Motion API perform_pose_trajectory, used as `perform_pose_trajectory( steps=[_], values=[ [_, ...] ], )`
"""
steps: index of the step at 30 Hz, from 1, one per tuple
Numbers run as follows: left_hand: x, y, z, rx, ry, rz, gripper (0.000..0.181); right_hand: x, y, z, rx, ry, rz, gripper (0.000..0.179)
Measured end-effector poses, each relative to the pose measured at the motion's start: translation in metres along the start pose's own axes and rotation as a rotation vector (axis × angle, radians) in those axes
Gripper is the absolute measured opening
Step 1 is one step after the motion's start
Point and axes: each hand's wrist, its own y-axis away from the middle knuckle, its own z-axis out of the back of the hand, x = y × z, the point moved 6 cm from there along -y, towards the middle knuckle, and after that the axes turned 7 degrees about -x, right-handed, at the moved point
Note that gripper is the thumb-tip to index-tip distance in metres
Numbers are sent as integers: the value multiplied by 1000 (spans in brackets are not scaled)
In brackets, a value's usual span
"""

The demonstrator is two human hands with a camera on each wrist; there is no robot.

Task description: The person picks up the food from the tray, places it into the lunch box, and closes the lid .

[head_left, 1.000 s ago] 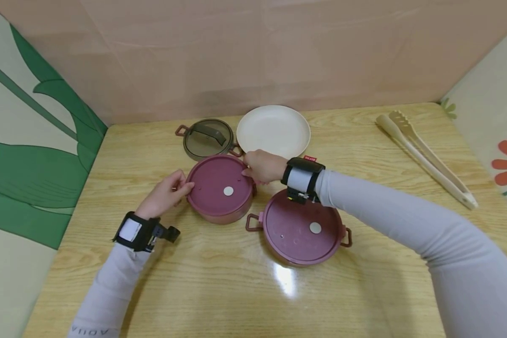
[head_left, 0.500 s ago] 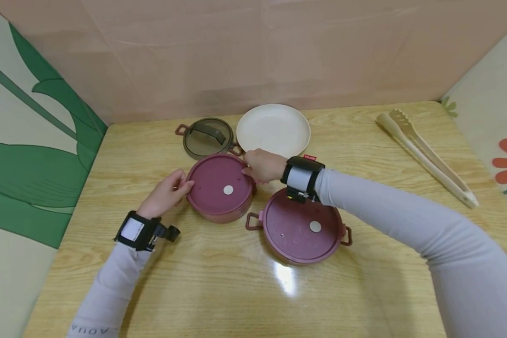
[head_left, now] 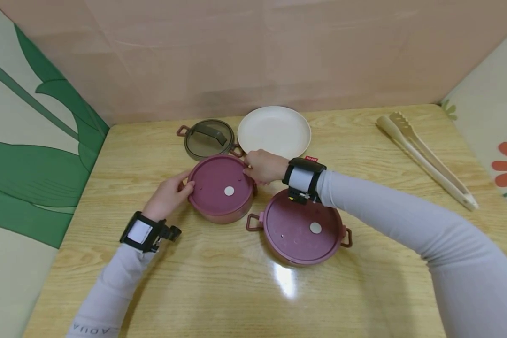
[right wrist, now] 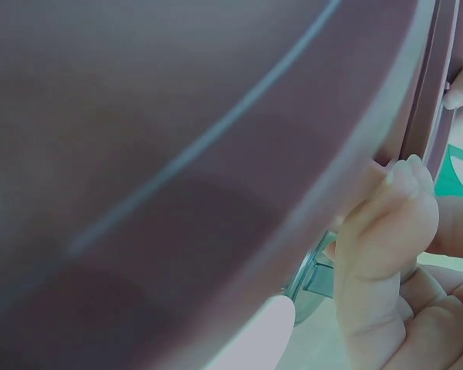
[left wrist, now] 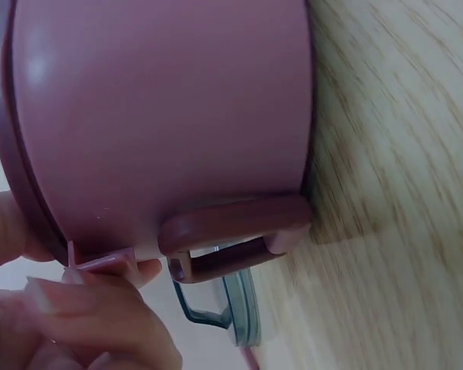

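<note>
A small round maroon pot (head_left: 221,213) with a flat maroon lid (head_left: 217,180) stands on the table between both hands. My left hand (head_left: 169,195) grips the lid's left edge. In the left wrist view the thumb lies on the rim, with the curled fingers (left wrist: 100,308) at a small tab below it, beside the pot's looped side handle (left wrist: 231,231). On the right side, my right hand (head_left: 265,166) pinches the lid's edge. In the right wrist view its curled fingers (right wrist: 390,231) are under that rim. The lid sits on the pot.
A wider maroon pot (head_left: 302,234), lidded and two-handled, stands at front right, below the right forearm. Behind are a small glass-lidded pot (head_left: 209,138) and a white plate (head_left: 274,131). Beige tongs (head_left: 426,159) lie at the right. A pink backdrop (head_left: 262,56) rises behind the table.
My left hand and wrist have shifted slightly right, toward the small pot, and its fingers reach a little further round the rim. The right hand stays at the lid's edge.
</note>
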Motion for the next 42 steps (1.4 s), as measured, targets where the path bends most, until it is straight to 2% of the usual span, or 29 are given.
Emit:
perform_pose_trajectory(
  steps=[10, 16, 24, 29, 33, 42],
  values=[
    [0, 1, -2, -45, -31, -11, 39, 0, 0, -1, -4, 3, 3, 23],
    [-1, 1, -2, -48, -30, -4, 39, 0, -1, -2, -4, 8, -1, 23],
    [1, 3, -1, -15, 10, 19, 45, -1, -2, 0, 16, -1, -21, 24],
    [7, 9, -1, 33, 60, 89, 56, -2, 2, 3, 22, -18, -28, 29],
    [10, 15, -2, 60, 94, 120, 60, -1, 8, 6, 24, -11, -19, 29],
    [5, 20, -7, 61, 121, 81, 51, -2, 12, 0, 77, -13, -20, 26]
  ],
)
